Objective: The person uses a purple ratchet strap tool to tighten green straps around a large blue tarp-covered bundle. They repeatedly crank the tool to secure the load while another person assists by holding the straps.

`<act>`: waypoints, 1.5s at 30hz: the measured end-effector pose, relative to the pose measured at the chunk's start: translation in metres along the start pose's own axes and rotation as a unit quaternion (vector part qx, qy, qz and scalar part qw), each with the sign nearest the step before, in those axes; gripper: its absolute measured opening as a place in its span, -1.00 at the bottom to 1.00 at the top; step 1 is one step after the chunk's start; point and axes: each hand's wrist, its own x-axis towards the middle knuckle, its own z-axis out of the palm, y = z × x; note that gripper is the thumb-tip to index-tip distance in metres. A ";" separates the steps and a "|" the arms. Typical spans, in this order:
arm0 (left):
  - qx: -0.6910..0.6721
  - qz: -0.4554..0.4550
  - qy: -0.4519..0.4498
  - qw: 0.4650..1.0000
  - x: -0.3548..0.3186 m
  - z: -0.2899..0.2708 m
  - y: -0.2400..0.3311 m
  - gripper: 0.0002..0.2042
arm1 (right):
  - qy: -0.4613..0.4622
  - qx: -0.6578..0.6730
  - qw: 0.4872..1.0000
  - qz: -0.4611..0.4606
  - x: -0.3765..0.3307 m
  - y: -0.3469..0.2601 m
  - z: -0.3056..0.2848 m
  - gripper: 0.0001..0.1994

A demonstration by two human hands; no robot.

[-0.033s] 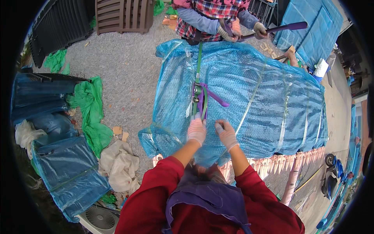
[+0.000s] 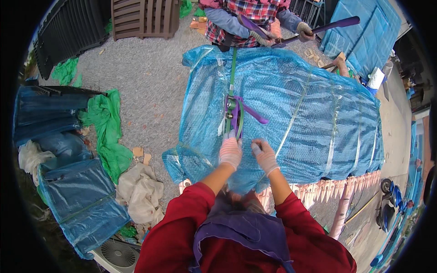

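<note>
A large bundle in blue bubble wrap lies in front of me. Across its left part runs a green packing strap. A strapping tensioner with purple handles sits on that strap, one handle angled to the right. My left hand, in a thin whitish glove, is closed at the tool's near end, where the strap passes; its fingertips are partly hidden. Over the wrap to its right, my gloved right hand has loosely bent fingers slightly apart, with nothing visible in them.
Across the bundle, a co-worker in a plaid apron holds a long-handled purple tool. Brown slatted panels and green netting lie left. Blue-wrapped packages stand lower left. A scooter is parked right.
The co-worker's purple tool has risen, and its handle on the left now points up and outward. My hands and the strapping tensioner show no visible movement.
</note>
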 end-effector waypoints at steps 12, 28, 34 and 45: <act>0.077 0.015 -0.273 0.959 -0.040 -0.014 0.025 -0.65 | -0.005 0.131 0.990 0.060 0.004 -0.013 -0.012 -0.78; -0.047 0.050 -0.388 0.919 -0.049 -0.049 -0.026 -0.66 | -0.185 -0.069 0.980 0.034 0.007 -0.023 -0.013 -0.61; -0.104 0.002 -0.461 0.881 -0.036 -0.068 -0.011 -0.66 | -0.251 -0.055 0.965 -0.053 0.019 -0.061 -0.065 -0.59; 0.049 0.069 -0.537 0.839 -0.050 -0.057 -0.049 -0.63 | 0.042 0.158 0.985 -0.057 0.124 -0.095 -0.130 -0.48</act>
